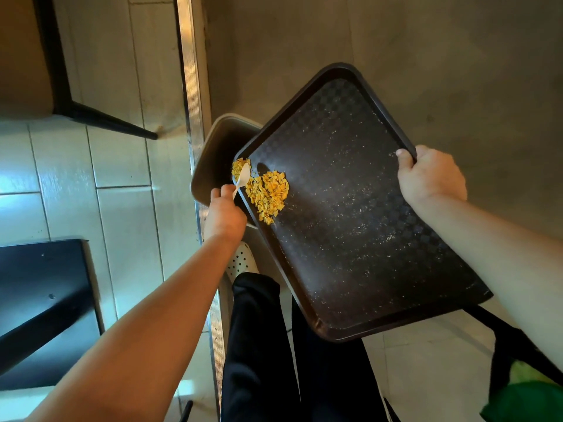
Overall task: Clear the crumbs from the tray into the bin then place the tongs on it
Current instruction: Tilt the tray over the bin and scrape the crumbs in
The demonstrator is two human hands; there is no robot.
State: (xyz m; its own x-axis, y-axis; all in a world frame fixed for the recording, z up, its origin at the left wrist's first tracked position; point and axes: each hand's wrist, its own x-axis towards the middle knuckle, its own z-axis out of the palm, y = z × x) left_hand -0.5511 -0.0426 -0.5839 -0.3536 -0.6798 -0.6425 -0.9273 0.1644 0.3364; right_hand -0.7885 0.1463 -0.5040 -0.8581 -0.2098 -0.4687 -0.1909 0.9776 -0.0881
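The left hand (225,213) had its grip closed around the handle of a small pale spoon (242,178), pinched between the fingers, with the bowl of the spoon lying among yellow crumbs (268,191) at the lower corner of the tray. The right hand (429,175) had its grip clamped on the far long edge of the dark brown tray (350,214), thumb over the rim and the fingers hidden beneath.

The tray was held in the air, tilted so that its left corner dipped over the open mouth of a beige bin (210,150). Most of the crumbs sat in a heap just inside that low corner, with a smaller clump right at the rim beside the spoon's bowl. Fine pale specks were scattered across the rest of the tray's checkered surface.

The bin stood on the floor against a metal strip (192,86) that divided pale floor tiles (122,166) from a grey surface. Below the tray showed dark trousers (259,345) and a white perforated shoe (240,260). A black table (39,293) edge lay at the lower left, and a green bag (527,400) at the lower right.
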